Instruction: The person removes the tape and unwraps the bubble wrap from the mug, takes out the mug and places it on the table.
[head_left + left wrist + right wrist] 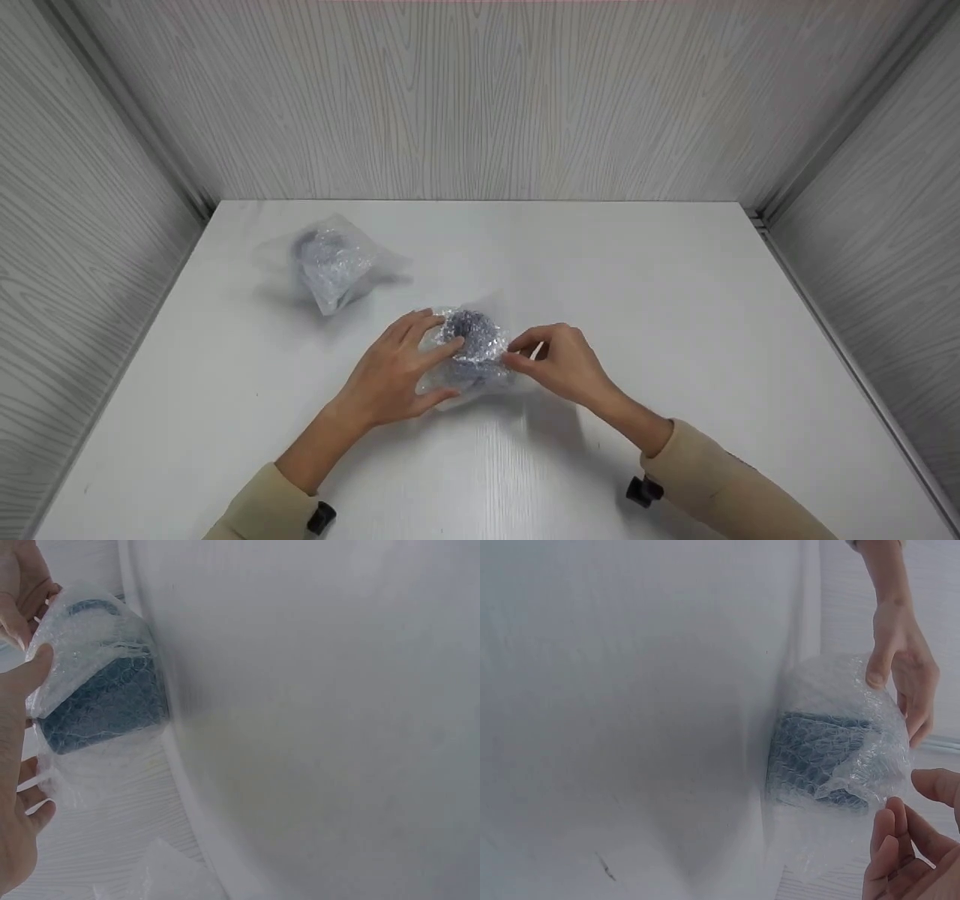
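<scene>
While my left hand [397, 367] rested, fingers spread, on the near bubble-wrapped bundle [481, 346], my right hand [566, 362] pinched its right edge, another bundle [330, 261] lying far left.

- Enclosed work booth [877, 225]; wider setting unclear
- Grey wood-grain panels [480, 97] on three sides
- White tabletop [675, 300] between them
- Narrow grey strips [129, 105] along corners

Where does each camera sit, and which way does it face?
Head: worn on the head, facing forward and down at the table; left hand, right hand and sleeves show.
Left wrist: on that wrist, facing the wrapped bundle between the hands; part of each hand shows.
Right wrist: on that wrist, facing the same bundle; both hands show.
The two wrist views share that bundle and both hands.
</scene>
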Action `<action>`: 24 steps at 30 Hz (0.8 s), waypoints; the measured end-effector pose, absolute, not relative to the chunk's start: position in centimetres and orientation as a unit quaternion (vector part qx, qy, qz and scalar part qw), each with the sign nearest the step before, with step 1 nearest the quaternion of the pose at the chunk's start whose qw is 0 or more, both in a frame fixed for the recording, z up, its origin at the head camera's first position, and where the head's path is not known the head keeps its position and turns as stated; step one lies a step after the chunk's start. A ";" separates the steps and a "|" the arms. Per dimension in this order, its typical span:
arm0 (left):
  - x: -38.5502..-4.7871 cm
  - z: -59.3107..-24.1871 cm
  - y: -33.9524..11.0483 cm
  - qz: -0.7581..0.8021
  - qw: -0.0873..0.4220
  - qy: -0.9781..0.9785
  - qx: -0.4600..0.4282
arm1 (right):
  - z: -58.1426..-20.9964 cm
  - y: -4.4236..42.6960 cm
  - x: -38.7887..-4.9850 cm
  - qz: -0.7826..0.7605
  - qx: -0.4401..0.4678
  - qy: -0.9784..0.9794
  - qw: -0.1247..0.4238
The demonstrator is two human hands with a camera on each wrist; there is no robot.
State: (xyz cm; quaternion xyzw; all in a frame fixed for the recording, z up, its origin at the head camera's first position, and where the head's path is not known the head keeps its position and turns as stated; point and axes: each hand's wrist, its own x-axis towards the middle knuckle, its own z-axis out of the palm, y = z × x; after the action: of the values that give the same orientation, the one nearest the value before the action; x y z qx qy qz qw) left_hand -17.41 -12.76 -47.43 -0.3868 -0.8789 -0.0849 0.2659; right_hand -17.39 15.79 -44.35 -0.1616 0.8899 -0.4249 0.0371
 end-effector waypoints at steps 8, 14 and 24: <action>-17.3 -47.4 -12.7 -0.082 0.260 -0.882 -0.385 | -44.4 15.6 -17.3 -0.444 -0.159 0.881 0.043; -17.4 -47.4 -12.7 -0.077 0.261 -0.882 -0.384 | -44.2 15.6 -17.5 -0.460 -0.146 0.873 0.068; -17.3 -47.2 -12.3 -0.092 0.270 -0.881 -0.377 | -43.9 15.5 -17.7 -0.473 -0.151 0.864 0.088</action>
State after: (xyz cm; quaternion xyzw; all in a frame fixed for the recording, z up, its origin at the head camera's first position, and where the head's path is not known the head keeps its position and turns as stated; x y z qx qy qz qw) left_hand -17.26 -12.32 -47.16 -0.3774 -0.8811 -0.0917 0.2697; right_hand -17.70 15.52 -43.93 -0.1512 0.8637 -0.4726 0.0880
